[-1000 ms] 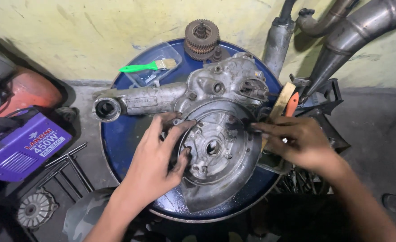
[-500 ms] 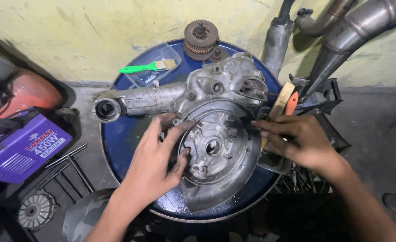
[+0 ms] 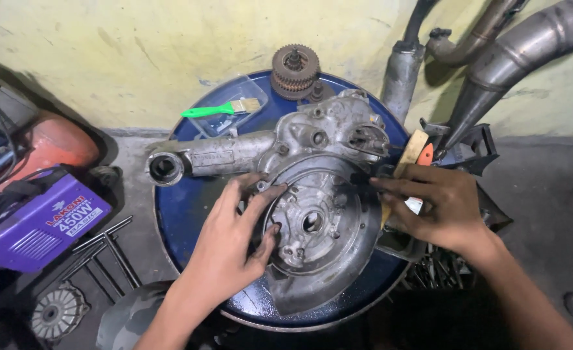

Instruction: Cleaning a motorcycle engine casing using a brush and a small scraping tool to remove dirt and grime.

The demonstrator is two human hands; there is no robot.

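Resting mid-frame on the engine case (image 3: 312, 194): my left hand (image 3: 234, 246), fingers spread flat, gripping nothing; my right hand (image 3: 442, 207), fingers extended along its right rim.

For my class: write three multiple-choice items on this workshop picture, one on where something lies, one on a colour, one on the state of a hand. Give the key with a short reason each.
1. Where does the paintbrush lie?
A. on the floor by the metal rods
B. in a clear tray at the back of the drum top
C. on the engine casing

2. What colour is the drum top under the engine casing?
A. blue
B. red
C. yellow

3. How is the left hand placed?
A. lifted clear of everything
B. closed round the paintbrush
C. fingers spread on the round plate

Key: 1 B, the green-handled brush rests in the clear tray near the wall. 2 A, blue metal shows all round the casing. 3 C, its fingers lie open on the rim of the round plate, while the right hand rests on the casing's other side.
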